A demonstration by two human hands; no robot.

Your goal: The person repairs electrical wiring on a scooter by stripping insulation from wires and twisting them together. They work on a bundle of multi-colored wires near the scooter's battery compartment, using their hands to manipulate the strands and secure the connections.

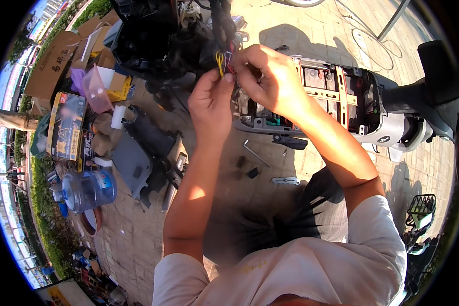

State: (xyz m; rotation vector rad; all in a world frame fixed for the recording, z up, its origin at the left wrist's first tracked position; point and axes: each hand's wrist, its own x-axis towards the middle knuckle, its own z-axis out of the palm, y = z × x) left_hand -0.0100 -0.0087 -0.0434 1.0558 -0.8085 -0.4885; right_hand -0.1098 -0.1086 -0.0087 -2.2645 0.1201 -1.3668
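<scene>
My left hand [210, 104] pinches a bundle of thin yellow, red and blue wires [222, 60] between thumb and fingertips. My right hand [270, 76] is closed on the same wire bundle from the right, fingers curled over it. The wires hang from the black front part of a dismantled electric scooter [158, 38]. Below my hands lies the scooter's open floor section [336, 92], with a metal frame over batteries. Both forearms come up from the lower edge.
A bent hex key [255, 152] and small black parts [246, 167] lie on the paved ground. Grey and black scooter panels [137, 153], a clear water jug [89, 189], cardboard boxes [56, 61] and a pink container [96, 89] sit at left. The scooter's black seat [436, 71] rises at right.
</scene>
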